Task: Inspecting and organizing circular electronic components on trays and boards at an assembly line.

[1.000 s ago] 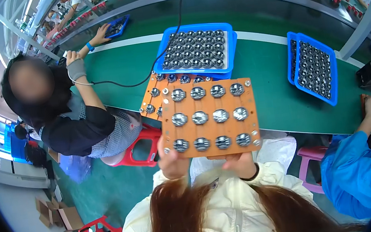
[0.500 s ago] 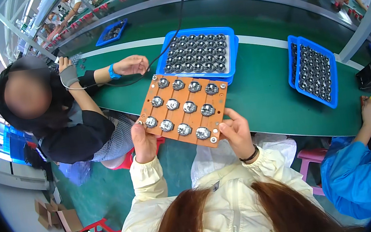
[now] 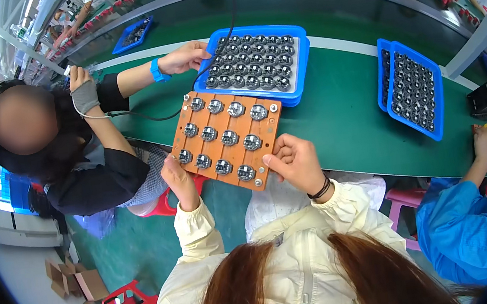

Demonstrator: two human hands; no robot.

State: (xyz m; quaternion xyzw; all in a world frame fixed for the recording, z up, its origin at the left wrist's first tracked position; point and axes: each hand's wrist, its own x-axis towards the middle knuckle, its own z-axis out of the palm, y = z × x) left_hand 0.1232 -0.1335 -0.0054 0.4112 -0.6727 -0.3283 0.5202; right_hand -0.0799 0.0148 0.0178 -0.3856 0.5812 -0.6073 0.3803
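Note:
My left hand and my right hand grip an orange-brown fixture board by its near left corner and right edge. The board is tilted, with several rows of small round silver-and-black electronic parts seated in it and round studs at its corners. Just beyond it sits a blue tray, its white liner covered by rows of similar dark round parts. A co-worker's hand with a blue wristband is at the tray's left edge; whether it touches is unclear. The board's far edge overlaps the tray's near side in view.
A black cable hangs down past the tray toward the co-worker at left. Two overlapping blue trays of parts lie on the green bench at right. Another blue tray lies far left. A person in blue works at right.
Both my hands have shifted left with the board, which sits slightly higher in view. The co-worker's hand with the blue wristband has moved right and up to the tray's edge.

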